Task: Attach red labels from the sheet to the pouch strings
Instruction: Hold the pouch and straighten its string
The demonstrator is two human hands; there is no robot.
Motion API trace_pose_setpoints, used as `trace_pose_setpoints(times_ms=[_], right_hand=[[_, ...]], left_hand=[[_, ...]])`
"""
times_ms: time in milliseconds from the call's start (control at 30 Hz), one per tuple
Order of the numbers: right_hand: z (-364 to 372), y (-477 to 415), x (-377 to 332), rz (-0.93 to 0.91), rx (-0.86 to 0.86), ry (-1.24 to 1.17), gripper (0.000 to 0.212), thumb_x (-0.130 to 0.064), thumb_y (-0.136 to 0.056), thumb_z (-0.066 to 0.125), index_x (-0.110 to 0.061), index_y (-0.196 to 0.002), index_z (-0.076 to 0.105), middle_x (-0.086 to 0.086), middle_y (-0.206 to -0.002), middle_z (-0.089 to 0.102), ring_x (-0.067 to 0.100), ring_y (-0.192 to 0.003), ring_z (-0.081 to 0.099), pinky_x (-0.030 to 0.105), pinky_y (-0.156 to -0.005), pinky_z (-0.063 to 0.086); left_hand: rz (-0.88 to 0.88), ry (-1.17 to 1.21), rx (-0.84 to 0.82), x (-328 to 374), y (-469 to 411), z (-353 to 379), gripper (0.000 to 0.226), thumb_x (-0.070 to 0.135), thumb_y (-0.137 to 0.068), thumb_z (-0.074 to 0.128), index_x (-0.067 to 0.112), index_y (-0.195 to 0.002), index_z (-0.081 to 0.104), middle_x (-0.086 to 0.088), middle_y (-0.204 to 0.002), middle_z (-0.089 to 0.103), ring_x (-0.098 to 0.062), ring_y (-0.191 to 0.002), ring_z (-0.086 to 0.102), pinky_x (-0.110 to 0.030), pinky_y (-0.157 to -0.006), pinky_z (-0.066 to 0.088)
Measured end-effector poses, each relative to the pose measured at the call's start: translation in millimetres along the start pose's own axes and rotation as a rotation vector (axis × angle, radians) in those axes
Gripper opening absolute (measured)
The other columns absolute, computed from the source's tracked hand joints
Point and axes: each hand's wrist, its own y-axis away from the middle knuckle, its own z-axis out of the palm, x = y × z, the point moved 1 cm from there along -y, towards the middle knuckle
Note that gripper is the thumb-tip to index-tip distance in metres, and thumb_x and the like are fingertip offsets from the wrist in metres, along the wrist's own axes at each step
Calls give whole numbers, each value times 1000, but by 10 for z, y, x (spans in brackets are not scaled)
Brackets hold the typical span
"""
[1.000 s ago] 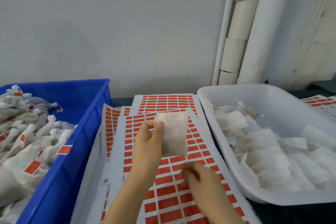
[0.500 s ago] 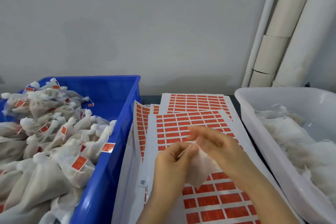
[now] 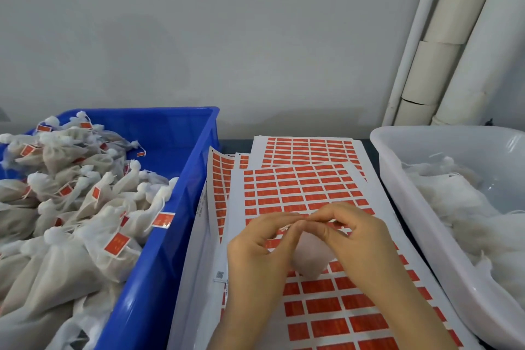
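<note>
The left hand and right hand pinch the top of the pouch side by side, just above the sheet. I think they hold its string there, so a label can fold around it.

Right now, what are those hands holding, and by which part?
The left hand and the right hand both pinch one white pouch at its top, where their fingertips meet. Whether they grip anything else there cannot be told.

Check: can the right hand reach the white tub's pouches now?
Likely yes: the white tub sits open beside the right hand, nothing between, though that hand and the left hand hold a pouch.
</note>
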Motion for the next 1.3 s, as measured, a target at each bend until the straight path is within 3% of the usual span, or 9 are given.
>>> trace_pose_setpoints(times_ms=[100, 267, 467, 633, 733, 800, 900, 1100, 1300], right_hand=[[38, 22, -45, -119, 37, 96, 11, -43, -74, 59, -43, -83, 51, -32, -86, 39, -7, -83, 46, 0, -65, 32], [-4, 45, -62, -84, 13, -135, 3, -47, -74, 55, -47, -76, 55, -26, -82, 63, -12, -91, 53, -2, -70, 39], [-57, 57, -33, 52, 32, -372, 21, -49, -65, 58, -34, -79, 65, -26, -77, 66, -8, -79, 62, 1, -58, 43], [-110, 56, -19, 142, 83, -446, 27, -51, -65, 56, -28, -78, 64, -21, -71, 68, -3, -68, 66, 6, -51, 45], [-100, 51, -6, 181, 120, -441, 30, -53, -65, 53, -28, -78, 63, -16, -70, 68, 2, -69, 66, 16, -60, 49], [-88, 45, 8, 213, 168, -438, 29, -54, -64, 52, -29, -76, 62, -20, -74, 67, 3, -72, 66, 24, -65, 52], [-86, 43, 43, 268, 227, -464, 32, -56, -64, 50, -30, -79, 61, -19, -77, 68, 11, -74, 67, 33, -72, 56], [-146, 30, 132, 348, 279, -567, 31, -55, -69, 50, -27, -80, 60, -7, -75, 69, 15, -73, 70, 41, -73, 58], [-74, 42, 23, 268, 158, -672, 17, -39, -78, 50, -30, -73, 63, 0, -70, 66, 12, -57, 60, 33, -69, 55]], left_hand=[[71, 19, 17, 26, -11, 3, 11, 50, -69, 60, 57, -76, 66, 33, -91, 64, 5, -94, 60, -6, -78, 47], [-110, 29, -164, -28, -27, 48, 51, 50, -63, 71, 59, -107, 48, 47, -103, 54, 19, -104, 48, 4, -69, 41], [-142, 0, -330, -65, 29, 127, 15, 36, -83, 65, 50, -84, 60, 41, -85, 61, 15, -91, 56, -2, -64, 43], [-154, 30, -450, -4, 114, 115, 33, 66, -82, 30, 52, -97, 55, 37, -99, 57, 17, -96, 51, 1, -64, 40], [-233, -8, -526, 59, 142, 143, 38, 85, -64, 43, 69, -99, 39, 50, -98, 49, 17, -98, 50, -4, -64, 40], [-266, -46, -506, 52, 159, 163, 61, 74, -51, 63, 72, -101, 28, 44, -99, 48, 7, -97, 53, -5, -67, 41], [-236, -31, -457, -3, 177, 173, 57, 52, -63, 74, 68, -98, 32, 37, -95, 50, 4, -93, 56, -8, -62, 50], [-86, 16, -324, -8, 132, 138, 13, 36, -90, 58, 48, -85, 61, 30, -88, 64, 7, -94, 58, -2, -67, 46], [-258, 222, -290, 18, 134, 160, 22, 25, -92, 56, 46, -85, 60, 16, -80, 64, -4, -74, 62, -10, -60, 48]])
